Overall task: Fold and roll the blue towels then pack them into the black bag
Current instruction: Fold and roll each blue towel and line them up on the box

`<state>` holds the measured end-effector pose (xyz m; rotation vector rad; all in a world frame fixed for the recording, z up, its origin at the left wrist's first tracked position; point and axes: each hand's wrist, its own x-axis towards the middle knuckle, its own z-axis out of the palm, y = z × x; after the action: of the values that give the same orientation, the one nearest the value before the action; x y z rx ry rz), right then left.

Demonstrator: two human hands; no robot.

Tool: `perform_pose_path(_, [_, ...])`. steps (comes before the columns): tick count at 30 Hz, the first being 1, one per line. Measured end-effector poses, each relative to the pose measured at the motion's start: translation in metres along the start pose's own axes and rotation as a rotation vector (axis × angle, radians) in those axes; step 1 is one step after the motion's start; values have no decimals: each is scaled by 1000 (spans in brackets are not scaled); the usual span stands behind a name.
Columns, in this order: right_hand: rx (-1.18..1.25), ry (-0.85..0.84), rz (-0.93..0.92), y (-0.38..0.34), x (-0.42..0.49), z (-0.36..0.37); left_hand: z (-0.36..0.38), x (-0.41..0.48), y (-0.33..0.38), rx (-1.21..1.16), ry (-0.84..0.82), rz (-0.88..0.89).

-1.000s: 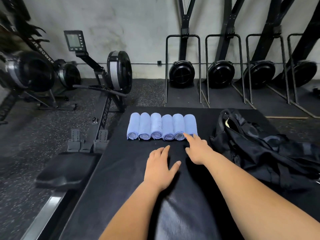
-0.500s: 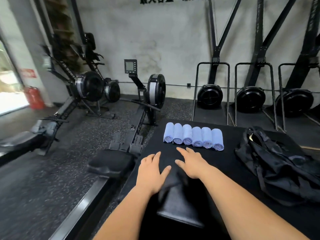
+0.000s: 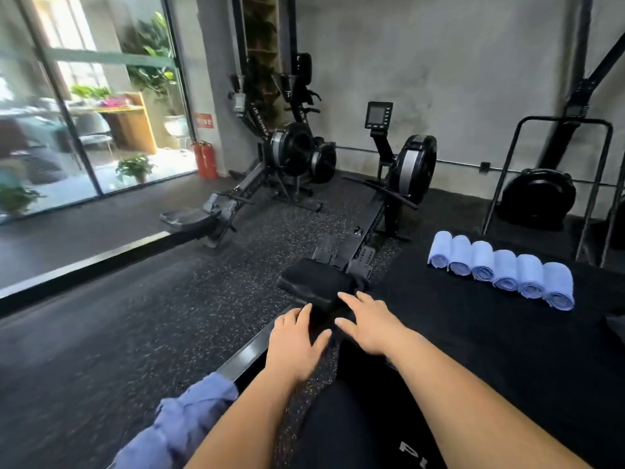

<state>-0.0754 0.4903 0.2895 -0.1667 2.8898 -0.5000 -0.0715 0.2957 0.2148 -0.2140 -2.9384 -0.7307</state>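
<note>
Several rolled blue towels (image 3: 500, 269) lie side by side in a row on the black mat (image 3: 473, 333) at the right. A loose pile of unrolled blue towels (image 3: 176, 424) lies at the lower left beside my left forearm. My left hand (image 3: 296, 343) and my right hand (image 3: 370, 324) hover side by side, fingers straight and spread, over the mat's left edge; neither holds anything. Both are well left of the rolled row. Only a dark sliver of the black bag (image 3: 614, 328) shows at the right edge.
A rowing machine (image 3: 372, 225) with its seat (image 3: 318, 282) stands just beyond my hands, and another rower (image 3: 263, 184) sits farther left. A red fire extinguisher (image 3: 205, 160) stands by the glass wall. Black racks (image 3: 548, 184) line the back wall.
The view has swung left, so the rolled towels and bag slid to the right and the loose towel pile came into sight. My right hand left the rolled row and drew back beside the left.
</note>
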Motion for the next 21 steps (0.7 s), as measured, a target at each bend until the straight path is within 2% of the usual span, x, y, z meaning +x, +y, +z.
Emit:
perform_pose_path(10, [-24, -216, -140, -86, 19, 110, 22, -87, -131, 2, -66, -304])
perform_pose_path(21, [-78, -437, -213, -133, 45, 210, 50, -139, -212, -28, -151, -557])
